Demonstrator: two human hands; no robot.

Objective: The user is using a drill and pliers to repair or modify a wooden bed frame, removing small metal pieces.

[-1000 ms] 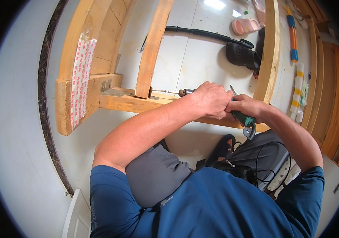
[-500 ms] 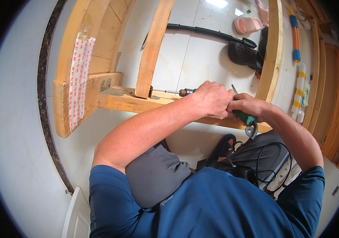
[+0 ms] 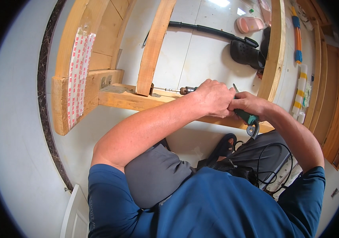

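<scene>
- Left hand (image 3: 215,99) is clasping drill (image 3: 186,91), fingers wrapped, probably steadying it.
- Right hand (image 3: 252,104) is gripping green handle (image 3: 247,117), fingers closed.
- Bit (image 3: 167,89) is facing bracket (image 3: 151,89).

Bright overall; white glare on floor (image 3: 205,55); straight edges bowed, corners black.

1. The drill (image 3: 247,116) has its middle hidden under the left grip (image 3: 216,98) and right grip (image 3: 250,105).
2. Some fingertips of the left grip are out of sight.
3. The thin rod (image 3: 167,89) reaches a dark bracket (image 3: 151,89); its tip is too small to tell.
4. The wooden slat (image 3: 153,51) is cut off by the top edge.
5. A dark shoe (image 3: 263,48) is partly hidden by the right-hand beam (image 3: 275,51).
6. The white door (image 3: 75,214) runs past the lower edge.
</scene>
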